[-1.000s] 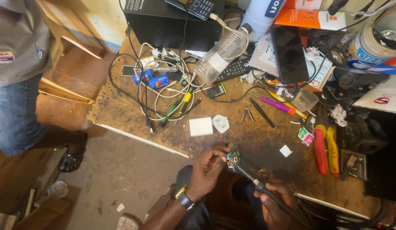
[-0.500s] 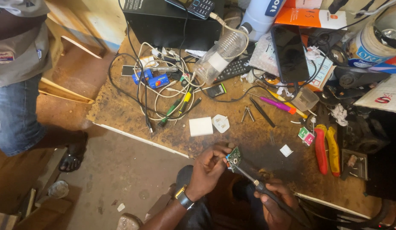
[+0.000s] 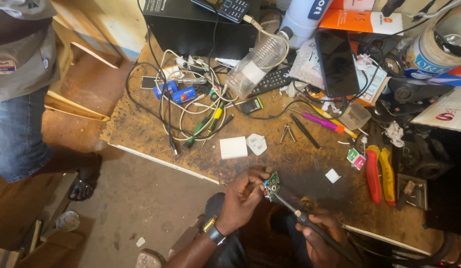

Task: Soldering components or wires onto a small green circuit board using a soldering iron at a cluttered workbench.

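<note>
My left hand (image 3: 243, 198) pinches a small green circuit board (image 3: 272, 184) just above the near edge of the worn wooden workbench (image 3: 141, 129). My right hand (image 3: 322, 235) grips the black handle of a soldering iron (image 3: 295, 214), whose thin metal tip rests against the board's lower side. A watch sits on my left wrist. Both hands hover over a dark scorched patch of the bench.
A white charger block (image 3: 233, 147) and white plug (image 3: 256, 144) lie beyond the hands. Tangled cables (image 3: 191, 106), screwdrivers, tweezers (image 3: 288, 132), red and yellow pliers (image 3: 380, 173), a clear bottle (image 3: 253, 64) and a phone (image 3: 337, 62) crowd the bench. A person in jeans (image 3: 17, 129) stands at left.
The hands, board and iron have barely shifted. The standing person at left has edged slightly.
</note>
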